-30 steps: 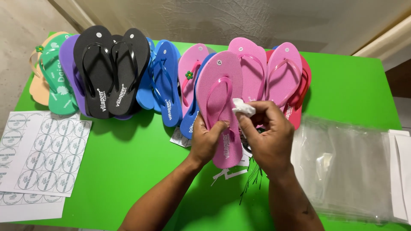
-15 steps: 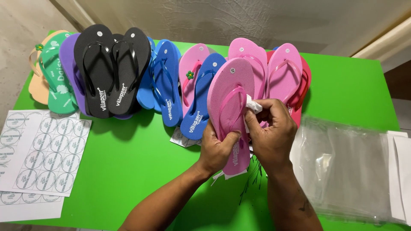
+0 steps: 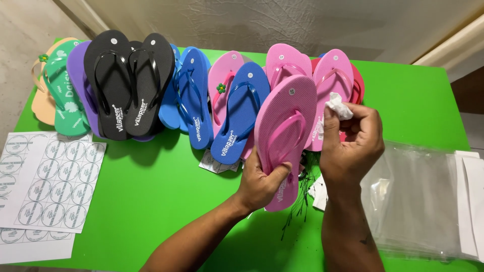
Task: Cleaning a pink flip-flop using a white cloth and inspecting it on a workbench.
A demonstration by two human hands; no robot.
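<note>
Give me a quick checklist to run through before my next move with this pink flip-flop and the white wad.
1. Left hand grips the pink flip-flop at its heel end: ok.
2. Right hand pinches the white wad: ok.
3. Wad touching the flip-flop: not ok, held beside it.
4. Flip-flop's strap side faces the camera: ok.
5. Sole underside clean: cannot tell.
6. Clear bags lie near the right hand: ok.

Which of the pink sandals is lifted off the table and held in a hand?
The pink sandal nearest the camera: the left hand grips its heel end, raising it. The other pink ones lie in the row behind.
</note>
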